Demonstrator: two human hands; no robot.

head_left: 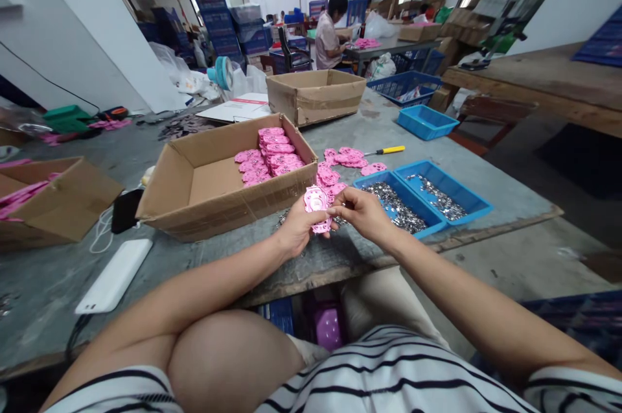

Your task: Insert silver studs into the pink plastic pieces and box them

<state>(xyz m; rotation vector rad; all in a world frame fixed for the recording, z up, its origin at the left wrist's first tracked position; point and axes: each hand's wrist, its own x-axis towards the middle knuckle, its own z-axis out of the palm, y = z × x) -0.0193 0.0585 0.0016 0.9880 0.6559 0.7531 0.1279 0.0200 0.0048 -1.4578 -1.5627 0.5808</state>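
My left hand (pixel 295 229) is closed on a pink plastic piece (pixel 317 204) with a frame-like, scalloped outline, holding it upright above the table's front edge. The fingers of my right hand (pixel 362 213) are pinched together at the right side of that piece; whether a small part sits between them is too small to make out. Just behind my hands lie loose pink pieces (pixel 350 157) of the same sort. To the right, two joined blue trays (pixel 469 209) hold heaps of small shiny metal parts (pixel 396 205).
A cardboard box (pixel 194 205) with stacked pink pieces (pixel 275 157) stands left of my hands, another box (pixel 315 98) behind it. A yellow-handled screwdriver (pixel 391 150), a blue tray (pixel 427 121), a white power bank (pixel 115 277) and a black phone (pixel 127 211) lie around. A person (pixel 330 37) sits farther back.
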